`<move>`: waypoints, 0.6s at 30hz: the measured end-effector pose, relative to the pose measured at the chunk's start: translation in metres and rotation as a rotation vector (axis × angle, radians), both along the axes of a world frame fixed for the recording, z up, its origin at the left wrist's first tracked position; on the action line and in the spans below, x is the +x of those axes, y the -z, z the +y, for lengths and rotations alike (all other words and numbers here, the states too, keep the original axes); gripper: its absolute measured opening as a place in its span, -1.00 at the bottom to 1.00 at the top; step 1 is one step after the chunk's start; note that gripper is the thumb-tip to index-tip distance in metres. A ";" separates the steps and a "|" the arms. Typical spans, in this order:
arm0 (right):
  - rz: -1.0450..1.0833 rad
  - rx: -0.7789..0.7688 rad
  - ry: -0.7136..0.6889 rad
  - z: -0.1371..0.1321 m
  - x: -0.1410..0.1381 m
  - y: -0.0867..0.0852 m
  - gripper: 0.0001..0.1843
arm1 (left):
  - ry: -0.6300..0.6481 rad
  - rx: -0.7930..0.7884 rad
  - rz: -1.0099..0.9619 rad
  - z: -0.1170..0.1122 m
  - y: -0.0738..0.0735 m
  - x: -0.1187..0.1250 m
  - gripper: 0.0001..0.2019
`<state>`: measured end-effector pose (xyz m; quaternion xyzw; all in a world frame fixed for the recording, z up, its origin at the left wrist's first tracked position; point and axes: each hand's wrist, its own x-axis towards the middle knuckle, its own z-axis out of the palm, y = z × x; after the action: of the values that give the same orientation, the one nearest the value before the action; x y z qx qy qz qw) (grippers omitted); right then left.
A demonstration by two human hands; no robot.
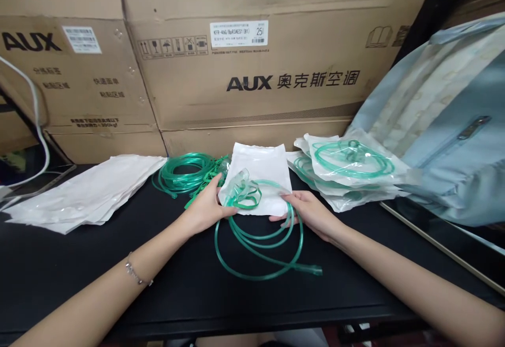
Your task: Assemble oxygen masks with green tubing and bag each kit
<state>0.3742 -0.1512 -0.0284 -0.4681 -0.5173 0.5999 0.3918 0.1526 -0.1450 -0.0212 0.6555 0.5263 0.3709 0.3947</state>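
Observation:
A white plastic pouch (260,171) lies on the black table (177,284) in front of me. A coil of green tubing (258,242) with a clear mask (240,186) at its end sits partly on the pouch's near edge and trails toward me. My left hand (207,207) pinches the pouch's left near corner beside the mask. My right hand (307,210) grips the pouch's right near corner, fingers over the tubing loop.
A stack of empty white pouches (87,192) lies at left. More loose green tubing (187,173) is behind my left hand. Filled pouches (347,168) are stacked at right, beside a light blue bag (450,126). Cardboard boxes (252,58) wall off the back.

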 end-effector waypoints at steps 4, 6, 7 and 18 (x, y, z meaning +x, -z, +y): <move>0.012 -0.015 -0.008 -0.002 0.001 -0.005 -0.78 | 0.018 -0.154 -0.033 -0.001 -0.002 -0.003 -0.38; 0.081 -0.057 -0.123 -0.003 0.006 -0.010 -0.84 | -0.041 -0.122 0.051 0.000 -0.003 -0.003 -0.54; 0.117 -0.079 -0.195 -0.004 0.009 -0.012 -0.87 | -0.081 -0.100 0.094 0.001 -0.003 -0.003 -0.59; -0.066 0.078 0.020 0.004 0.010 -0.002 -0.67 | 0.019 -0.258 -0.158 -0.012 -0.012 0.006 -0.44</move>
<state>0.3837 -0.1475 -0.0259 -0.4770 -0.5482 0.5596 0.3986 0.1583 -0.1572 -0.0089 0.5730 0.5306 0.3470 0.5193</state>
